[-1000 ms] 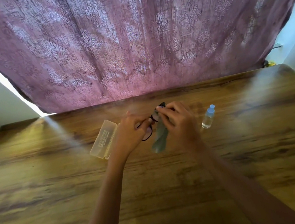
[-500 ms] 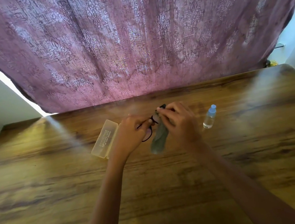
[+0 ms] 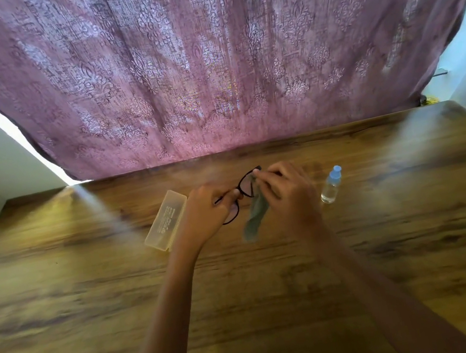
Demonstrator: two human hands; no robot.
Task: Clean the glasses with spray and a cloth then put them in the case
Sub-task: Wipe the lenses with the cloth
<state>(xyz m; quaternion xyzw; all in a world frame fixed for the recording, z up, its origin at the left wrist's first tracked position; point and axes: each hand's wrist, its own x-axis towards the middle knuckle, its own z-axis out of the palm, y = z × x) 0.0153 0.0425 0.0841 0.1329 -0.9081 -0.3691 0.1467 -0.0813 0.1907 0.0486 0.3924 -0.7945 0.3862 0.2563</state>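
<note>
1. The black thin-rimmed glasses [image 3: 246,185] are being held above the wood-grain worktop [image 3: 91,292], between both hands, towards its far edge.
2. The frame is being pinched near the bridge by the curled fingers [image 3: 229,197] of the left hand [image 3: 204,215].
3. A soft grey-green cloth [image 3: 255,218] is being gripped by the right hand [image 3: 290,194] and pressed against the farther lens. Its tail is hanging down towards the worktop.
4. A translucent yellow rectangular plastic case [image 3: 166,219] is lying just left of the left hand and appears closed. A small clear spray bottle with a pale blue cap [image 3: 332,186] is standing upright just right of the right hand.
5. Risks being judged:
   - The thin frame is being held at one spot only, so hard rubbing could twist it.
   - The hanging tail could pick up grit and scratch the lens.
   - The bottle could be knocked over by the right wrist.
</note>
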